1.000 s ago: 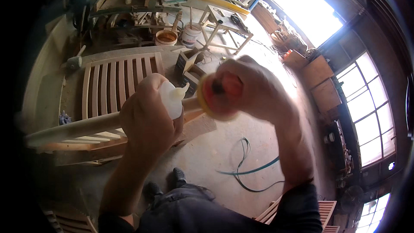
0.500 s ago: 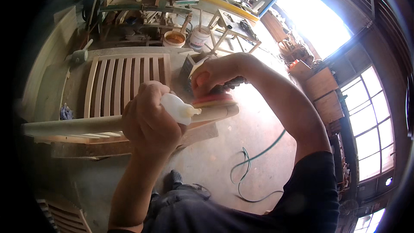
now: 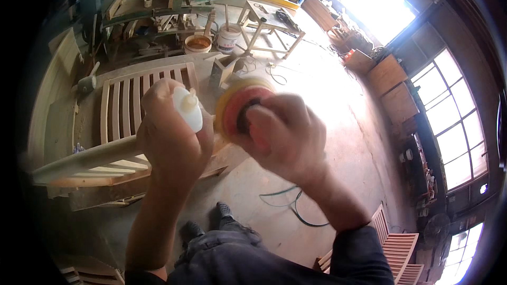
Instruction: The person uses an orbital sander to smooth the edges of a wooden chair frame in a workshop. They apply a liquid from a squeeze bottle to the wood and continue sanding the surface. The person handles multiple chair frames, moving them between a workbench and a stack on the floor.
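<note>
My left hand (image 3: 171, 132) is closed around a small white plastic squeeze bottle (image 3: 188, 112), its pale nozzle showing above the fingers. Behind that hand runs a rounded wooden rail (image 3: 90, 159) of a slatted wooden frame (image 3: 124, 103); whether the hand touches the rail is hidden. In my right hand (image 3: 290, 134), slightly blurred, is a round handheld sander (image 3: 231, 106) with a red body and yellowish pad. The sander is tipped on edge, close beside my left hand, in front of the rail's right end, which it largely covers.
A green hose (image 3: 303, 217) curls on the floor. Beyond the frame stand two buckets (image 3: 228, 38), a small wooden table (image 3: 274, 26) and a cluttered bench (image 3: 153, 8). A mallet (image 3: 87, 83) lies at left; slatted wooden furniture (image 3: 396, 250) stands at lower right.
The sander has come off the rail's end and been tilted from flat to on edge, its pad turned leftward. My left hand still grips the bottle, now more upright. The whole view has shifted.
</note>
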Motion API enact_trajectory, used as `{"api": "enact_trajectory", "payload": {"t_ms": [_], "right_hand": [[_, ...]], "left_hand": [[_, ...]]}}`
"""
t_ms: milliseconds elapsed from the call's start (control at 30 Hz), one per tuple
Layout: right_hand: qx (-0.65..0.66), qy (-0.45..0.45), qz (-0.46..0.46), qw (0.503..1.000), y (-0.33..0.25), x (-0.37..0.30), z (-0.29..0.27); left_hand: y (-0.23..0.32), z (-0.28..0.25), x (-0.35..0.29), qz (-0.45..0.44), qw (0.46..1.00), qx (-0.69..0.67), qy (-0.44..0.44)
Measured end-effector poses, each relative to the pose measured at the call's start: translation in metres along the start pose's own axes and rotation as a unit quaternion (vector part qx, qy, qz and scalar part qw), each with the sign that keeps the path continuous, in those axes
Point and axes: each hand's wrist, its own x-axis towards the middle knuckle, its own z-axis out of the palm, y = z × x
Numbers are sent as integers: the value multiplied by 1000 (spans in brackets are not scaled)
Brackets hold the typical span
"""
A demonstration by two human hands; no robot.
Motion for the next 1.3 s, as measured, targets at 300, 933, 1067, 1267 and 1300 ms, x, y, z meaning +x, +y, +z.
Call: {"api": "enact_trajectory", "payload": {"t_ms": [300, 933, 1067, 1267, 1300], "right_hand": [[33, 224, 85, 970, -20, -111, 128], [234, -552, 75, 797, 79, 153, 41], [313, -672, 82, 666, 96, 157, 95], [331, -607, 69, 720, 103, 146, 89], [317, -572, 59, 754, 99, 145, 73]], "left_hand": [[-9, 3, -1, -7, 998, -51, -38], [-3, 13, -7, 29, 995, 93, 26], [-7, 15, -11, 36, 989, 142, 22], [-2, 18, -8, 28, 980, 191, 38], [-3, 16, -9, 15, 982, 185, 25]]}}
